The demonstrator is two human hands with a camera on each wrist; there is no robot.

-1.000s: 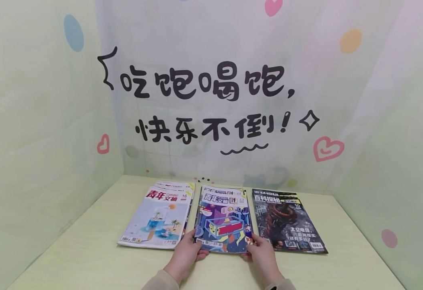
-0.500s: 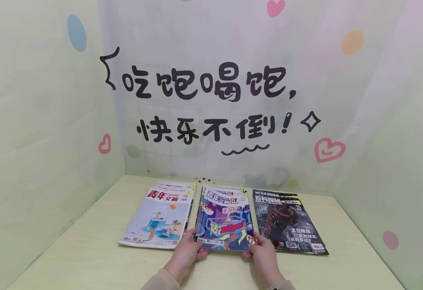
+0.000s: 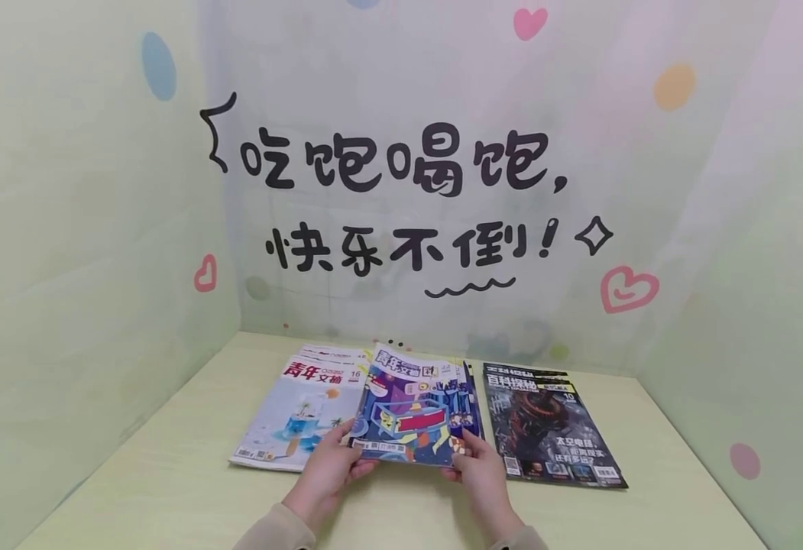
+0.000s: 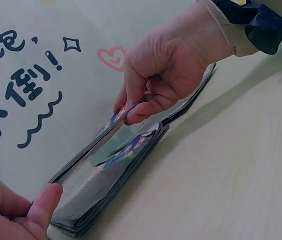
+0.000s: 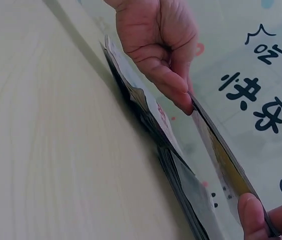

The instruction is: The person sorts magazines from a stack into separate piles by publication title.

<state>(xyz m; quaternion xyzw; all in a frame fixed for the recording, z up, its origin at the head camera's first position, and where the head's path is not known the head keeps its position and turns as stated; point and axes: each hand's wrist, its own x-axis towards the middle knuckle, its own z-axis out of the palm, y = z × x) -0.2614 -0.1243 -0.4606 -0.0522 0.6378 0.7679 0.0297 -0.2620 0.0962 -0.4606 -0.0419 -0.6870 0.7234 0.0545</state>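
A purple and blue illustrated magazine [image 3: 411, 409] is held up off the table by both hands in the head view. My left hand [image 3: 327, 467] pinches its lower left edge, thumb above and fingers below. At the lower right edge my right hand [image 3: 481, 472] pinches it likewise. Both wrist views show the magazine edge-on, with a gap beneath it: in the left one above the middle stack of magazines [image 4: 125, 175], in the right one its thin edge [image 5: 221, 142] hangs over the stacks. It overlaps the left stack [image 3: 277, 420], topped by a white-covered magazine.
A stack of dark-covered magazines [image 3: 552, 428] lies to the right on the pale wooden table [image 3: 655, 458]. Light fabric walls with printed lettering [image 3: 401, 244] stand behind and at both sides of the table.
Both hands have raised the purple magazine off the middle stack and moved it left, towards the white-covered stack. The head view has shifted slightly.
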